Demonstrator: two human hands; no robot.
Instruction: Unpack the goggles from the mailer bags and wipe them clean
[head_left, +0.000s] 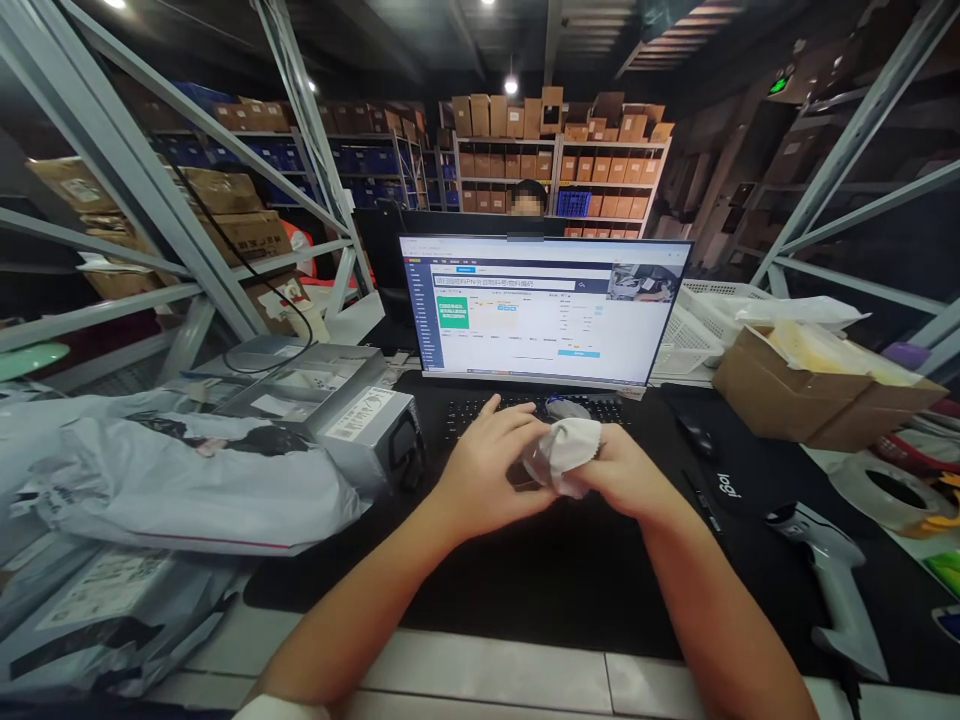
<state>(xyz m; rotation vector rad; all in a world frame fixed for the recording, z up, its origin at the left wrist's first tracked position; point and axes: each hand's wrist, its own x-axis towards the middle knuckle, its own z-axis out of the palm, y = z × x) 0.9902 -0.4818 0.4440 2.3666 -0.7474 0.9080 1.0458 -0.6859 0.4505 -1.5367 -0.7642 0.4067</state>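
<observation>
In the head view, my left hand [495, 462] is curled around the near side of what looks like a pair of tinted glasses [568, 408]. One clear, rounded lens shows beyond my fingers, over the keyboard [469, 412]; the rest is partly covered. My right hand [624, 470] is closed on a small white wiping cloth [576, 442] with a zigzag edge, pressed against the glasses. Both hands meet above the black desk mat [525, 580], in front of a lit monitor [540, 310].
On the left lie grey plastic mailing bags [210, 490] and an open grey box [367, 400]. To the right are a mouse [697, 435], a pen [703, 500], a barcode scanner [832, 570], a tape roll [889, 490] and a cardboard box [795, 390]. A person sits behind the monitor.
</observation>
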